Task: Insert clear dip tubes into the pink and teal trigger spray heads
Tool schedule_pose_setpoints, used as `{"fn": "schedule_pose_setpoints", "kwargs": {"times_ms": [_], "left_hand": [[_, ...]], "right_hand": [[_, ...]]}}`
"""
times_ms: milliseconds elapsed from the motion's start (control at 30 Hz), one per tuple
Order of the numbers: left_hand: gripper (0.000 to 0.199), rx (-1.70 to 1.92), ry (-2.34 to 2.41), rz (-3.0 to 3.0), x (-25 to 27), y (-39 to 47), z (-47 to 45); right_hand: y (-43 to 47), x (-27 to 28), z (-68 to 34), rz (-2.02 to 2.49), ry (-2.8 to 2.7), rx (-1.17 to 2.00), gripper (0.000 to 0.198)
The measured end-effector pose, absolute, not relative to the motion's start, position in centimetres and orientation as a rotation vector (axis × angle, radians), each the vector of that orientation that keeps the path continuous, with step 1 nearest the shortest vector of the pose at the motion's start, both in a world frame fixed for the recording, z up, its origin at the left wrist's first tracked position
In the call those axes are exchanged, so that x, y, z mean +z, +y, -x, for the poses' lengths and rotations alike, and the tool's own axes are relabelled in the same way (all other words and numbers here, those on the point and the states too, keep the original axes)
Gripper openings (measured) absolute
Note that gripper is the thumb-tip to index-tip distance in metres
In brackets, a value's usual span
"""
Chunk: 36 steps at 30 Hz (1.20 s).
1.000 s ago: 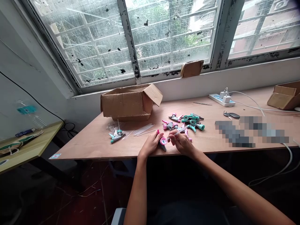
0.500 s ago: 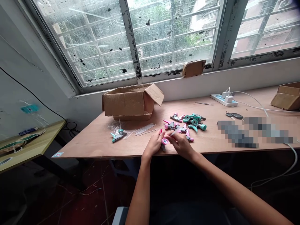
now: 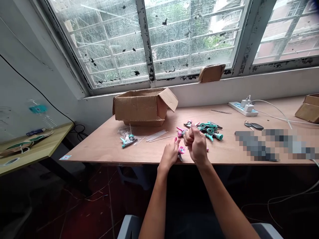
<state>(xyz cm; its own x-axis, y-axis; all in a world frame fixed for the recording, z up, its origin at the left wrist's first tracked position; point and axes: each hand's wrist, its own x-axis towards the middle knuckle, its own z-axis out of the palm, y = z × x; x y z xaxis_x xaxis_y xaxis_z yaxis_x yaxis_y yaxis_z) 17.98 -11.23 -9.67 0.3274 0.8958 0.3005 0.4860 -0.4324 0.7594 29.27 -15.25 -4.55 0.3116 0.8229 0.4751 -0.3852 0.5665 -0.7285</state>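
Note:
My left hand (image 3: 169, 155) is closed around a pink and grey trigger sprayer head (image 3: 181, 150), its round pink collar turned toward me. Just to the right, my right hand (image 3: 197, 146) is curled with the thumb uppermost; whatever its fingers hold, if anything, is hidden. Behind it lies a pile of teal sprayer heads (image 3: 210, 129) and pink ones, partly covered by the hand. Thin clear plastic tubes (image 3: 156, 135) lie to the left. Farther left, a teal and grey sprayer head (image 3: 128, 141) has a tube standing up from it.
An open cardboard box (image 3: 136, 108) stands at the back of the wooden table (image 3: 94, 146). On the right are a power strip (image 3: 243, 109) with white plugs and cables, keys (image 3: 256, 126), and blurred-out items. Another carton (image 3: 309, 108) sits at the far right.
My right hand has drawn back from the sprayer head and turned thumb up; the clear tube at its fingers no longer shows. My left hand keeps its hold. The view has shifted slightly.

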Motion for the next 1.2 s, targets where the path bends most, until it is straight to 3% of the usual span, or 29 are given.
{"fn": "schedule_pose_setpoints", "kwargs": {"times_ms": [1200], "left_hand": [[0.034, 0.950, 0.923, -1.990, -9.6, -10.6, -17.6]], "right_hand": [[-15.1, -6.7, -27.2, 0.411, -0.678, 0.782, 0.059]]}}
